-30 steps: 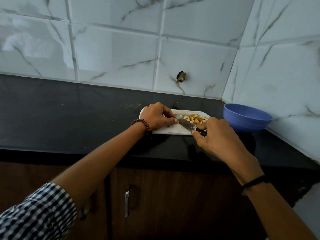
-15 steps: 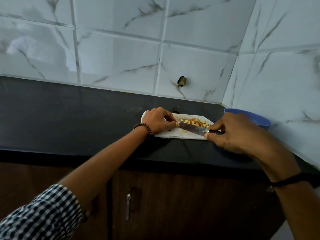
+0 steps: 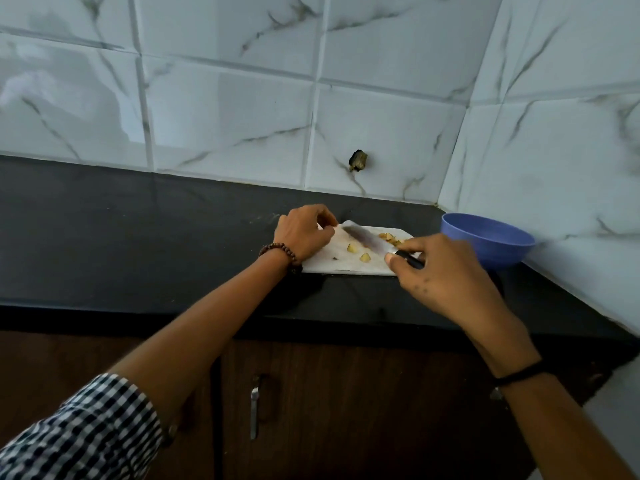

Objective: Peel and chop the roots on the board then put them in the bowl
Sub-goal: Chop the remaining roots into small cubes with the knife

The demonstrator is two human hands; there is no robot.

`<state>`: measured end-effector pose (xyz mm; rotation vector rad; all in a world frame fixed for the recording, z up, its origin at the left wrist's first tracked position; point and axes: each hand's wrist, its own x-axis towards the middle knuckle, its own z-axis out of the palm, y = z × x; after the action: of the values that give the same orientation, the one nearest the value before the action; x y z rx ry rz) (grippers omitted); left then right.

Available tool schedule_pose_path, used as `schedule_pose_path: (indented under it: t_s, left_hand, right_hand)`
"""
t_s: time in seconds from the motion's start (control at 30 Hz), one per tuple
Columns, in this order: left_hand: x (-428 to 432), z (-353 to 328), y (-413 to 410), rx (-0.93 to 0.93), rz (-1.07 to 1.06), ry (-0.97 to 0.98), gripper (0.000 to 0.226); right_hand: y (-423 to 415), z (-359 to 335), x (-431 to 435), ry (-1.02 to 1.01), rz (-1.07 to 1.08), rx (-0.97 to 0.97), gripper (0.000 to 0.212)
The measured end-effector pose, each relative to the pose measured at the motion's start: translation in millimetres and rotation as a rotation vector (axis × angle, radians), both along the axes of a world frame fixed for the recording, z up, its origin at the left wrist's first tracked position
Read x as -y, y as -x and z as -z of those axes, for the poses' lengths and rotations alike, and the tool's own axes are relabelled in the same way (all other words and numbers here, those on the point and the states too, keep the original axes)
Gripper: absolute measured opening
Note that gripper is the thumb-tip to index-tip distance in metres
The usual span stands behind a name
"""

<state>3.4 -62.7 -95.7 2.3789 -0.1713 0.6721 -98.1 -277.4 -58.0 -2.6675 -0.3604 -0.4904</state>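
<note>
While chopped roots (image 3: 390, 239) lie on board (image 3: 329, 265), bowl (image 3: 491, 249) beside

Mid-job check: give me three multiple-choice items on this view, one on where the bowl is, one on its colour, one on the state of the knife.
1. Where does the bowl stand relative to the board?
A. to its left
B. on top of it
C. to its right, on the counter

2. What colour is the bowl?
A. red
B. blue
C. white

3. How is the knife?
A. gripped by the right hand, blade over the board
B. lying in the bowl
C. lying alone on the counter

Answers: 1 C, it sits on the dark counter past the board's right end. 2 B, its wall and rim are blue. 3 A, the right hand's fingers wrap the dark handle and the blade reaches over the white board.
</note>
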Motion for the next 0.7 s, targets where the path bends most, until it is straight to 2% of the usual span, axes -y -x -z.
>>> schedule_pose_path:
  t_s: [0.17,0.37,0.53,0.7]
  left_hand:
    - [-8.3,-0.6,-0.6,0.092,-0.177,0.063,0.013]
    - [-21.9,1.6,-2.8,0.098,-0.408,-0.14,0.024]
    - [-22.6,4.4,-5.1,0.013,-0.37,-0.2,0.026]
    - [-24.5,2.5,-0.8,-0.164,-0.351,-0.217,0.036]
  right_hand:
    - [-7.1,16.7,-0.4,0.031,0.025,-0.052,0.034]
    - [-16.7,25.9,21.6,0.024,0.156,0.005,0.039]
    - [-29.9,26.1,7.8,-0.079,0.082,0.1,0.036]
    - [-50.8,28.9,-16.8,-0.094,0.065,0.167,0.031]
